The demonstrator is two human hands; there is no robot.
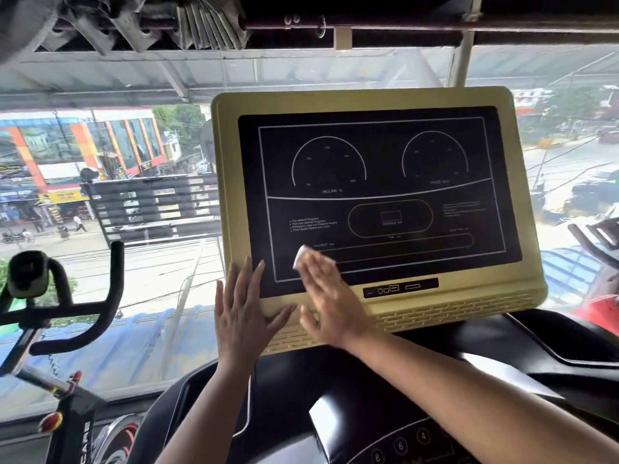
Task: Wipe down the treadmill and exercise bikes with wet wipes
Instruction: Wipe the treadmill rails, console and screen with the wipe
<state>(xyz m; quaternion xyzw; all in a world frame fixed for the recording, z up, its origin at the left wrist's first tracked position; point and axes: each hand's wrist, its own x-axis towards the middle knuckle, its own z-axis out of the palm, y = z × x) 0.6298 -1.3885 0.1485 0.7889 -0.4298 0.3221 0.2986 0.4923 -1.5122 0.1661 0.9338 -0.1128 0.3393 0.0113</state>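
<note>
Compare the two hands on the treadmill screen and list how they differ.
The right hand presses a white wipe against the screen; the left hand holds nothing. The left hand's fingers are spread, while the right hand's lie close together. The left hand rests at the screen's lower left corner, the right hand further in. Both lie flat with straight fingers.

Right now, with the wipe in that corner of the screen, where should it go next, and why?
Probably slide the right hand and its wipe rightward along the bottom of the black screen. The wipe sits at the lower left, so most of the screen lies right and above; the left hand rests flat on the yellow frame.
</note>
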